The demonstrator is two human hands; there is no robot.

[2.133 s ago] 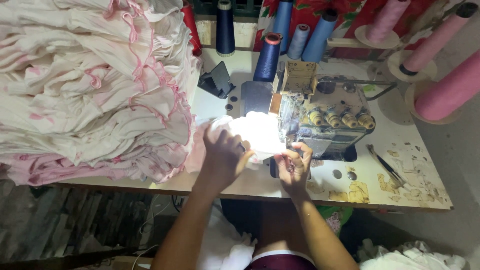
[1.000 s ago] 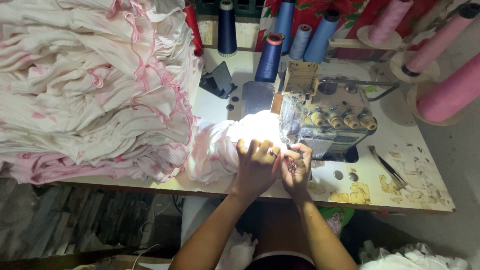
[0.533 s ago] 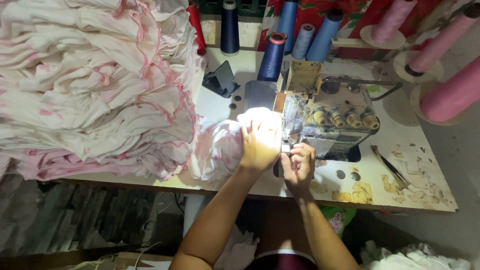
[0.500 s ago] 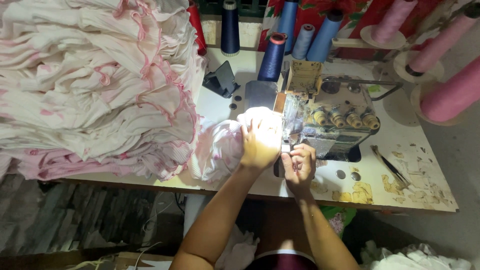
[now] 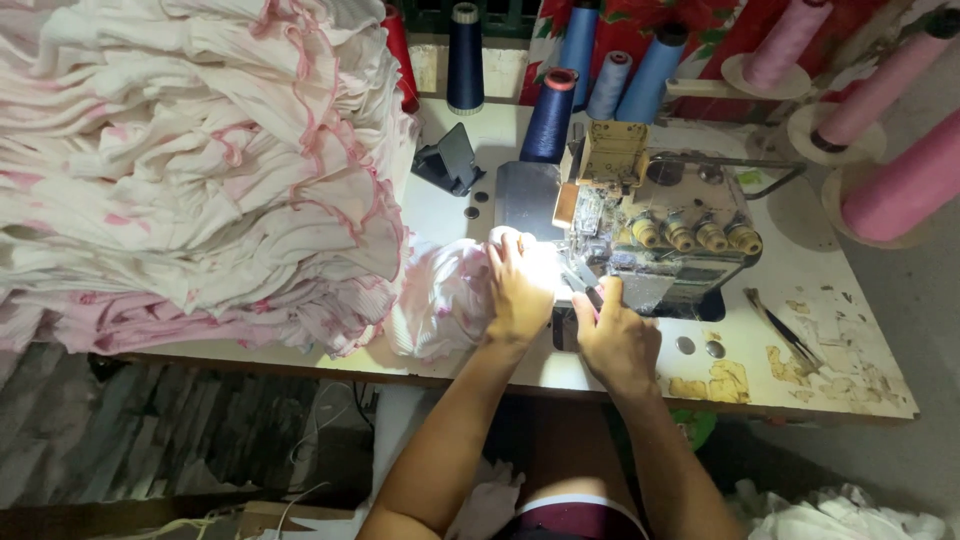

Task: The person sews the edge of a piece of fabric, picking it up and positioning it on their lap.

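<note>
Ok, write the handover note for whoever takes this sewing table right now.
Left hand: flat on the pink and white cloth, pressing it toward the sewing machine.
Right hand: at the front of the machine, fingers by the needle area; whether it pinches the cloth cannot be told under the lamp glare.
Things: a tall pile of finished-looking white and pink pieces lies on the left of the table; thread cones stand behind the machine.
Done: the cloth is at the machine.
Left: the seam on this piece; how far it has run is hidden.
</note>
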